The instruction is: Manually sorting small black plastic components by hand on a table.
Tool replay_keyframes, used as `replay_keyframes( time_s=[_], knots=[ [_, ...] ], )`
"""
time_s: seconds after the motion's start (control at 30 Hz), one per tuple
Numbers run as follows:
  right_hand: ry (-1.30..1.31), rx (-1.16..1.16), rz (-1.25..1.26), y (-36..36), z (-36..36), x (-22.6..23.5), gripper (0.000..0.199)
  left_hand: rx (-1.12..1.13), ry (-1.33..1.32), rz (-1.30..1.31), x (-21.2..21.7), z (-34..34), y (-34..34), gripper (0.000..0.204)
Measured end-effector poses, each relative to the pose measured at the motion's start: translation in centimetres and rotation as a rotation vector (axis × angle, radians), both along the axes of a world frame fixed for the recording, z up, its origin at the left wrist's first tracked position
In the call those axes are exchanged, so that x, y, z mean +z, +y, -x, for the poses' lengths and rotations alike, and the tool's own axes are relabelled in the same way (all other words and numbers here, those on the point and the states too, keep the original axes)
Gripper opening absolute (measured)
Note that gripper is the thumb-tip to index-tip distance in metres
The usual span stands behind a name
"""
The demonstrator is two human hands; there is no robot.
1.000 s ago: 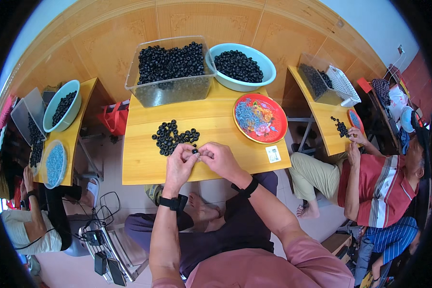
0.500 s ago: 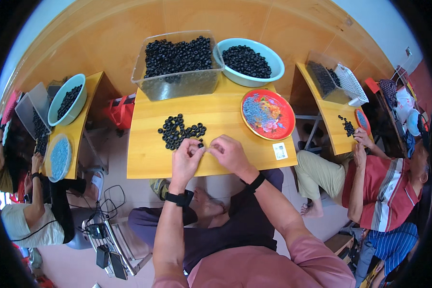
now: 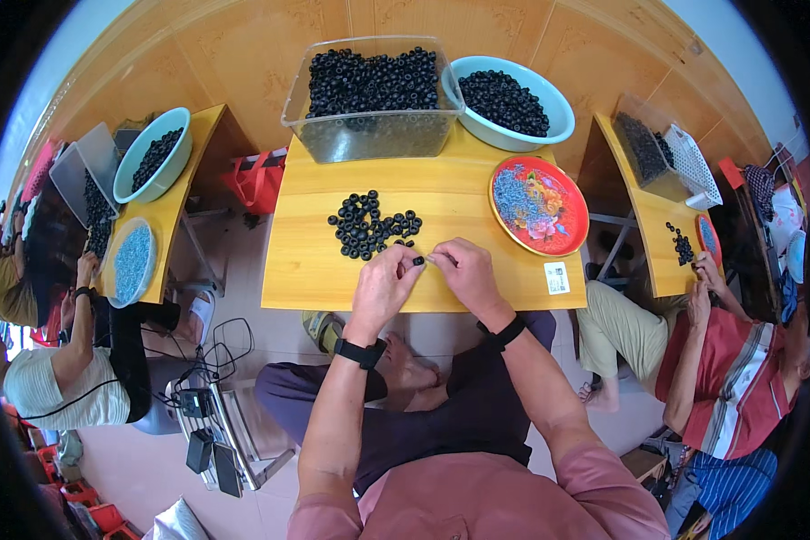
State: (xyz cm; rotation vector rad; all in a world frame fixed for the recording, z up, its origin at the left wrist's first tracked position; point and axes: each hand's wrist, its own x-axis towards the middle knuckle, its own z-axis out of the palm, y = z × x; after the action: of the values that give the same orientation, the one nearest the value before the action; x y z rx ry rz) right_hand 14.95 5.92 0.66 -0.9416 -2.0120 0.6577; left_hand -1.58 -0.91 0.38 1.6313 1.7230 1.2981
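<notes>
1. Since a second ago, both hands have been kept together at the near table edge [image 3: 423,301]; not much has shifted.
2. A small black ring [image 3: 418,261] is pinched by the left hand [image 3: 382,288], just off its fingertips.
3. The right hand [image 3: 463,274] is pinched shut; on what can't be told.
4. Probably best kept low and steady, so nothing is dropped over the edge.
5. The ring pile [image 3: 372,225] sits just beyond the fingers, with bare wood right of them.

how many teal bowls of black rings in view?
2. One bowl stands at the back right of the person's table, beside the clear bin; the other bowl is on the left neighbour's table. Others may be hidden.
</notes>
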Motion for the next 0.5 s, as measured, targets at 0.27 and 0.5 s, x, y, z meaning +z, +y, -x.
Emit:
replay_keyframes(
  time_s=[0.27, 0.5],
  knots=[
    [0.034, 0.015, 0.054, -0.2, 0.3, 0.1, 0.01, 0.004, 0.041, -0.013, -0.1, 0.1, -0.2, 0.019],
    [-0.024, 0.057, -0.208, -1.3, 0.6, 0.4, 0.008, -0.011, 0.022, 0.001, 0.2, 0.1, -0.2, 0.018]
  ],
)
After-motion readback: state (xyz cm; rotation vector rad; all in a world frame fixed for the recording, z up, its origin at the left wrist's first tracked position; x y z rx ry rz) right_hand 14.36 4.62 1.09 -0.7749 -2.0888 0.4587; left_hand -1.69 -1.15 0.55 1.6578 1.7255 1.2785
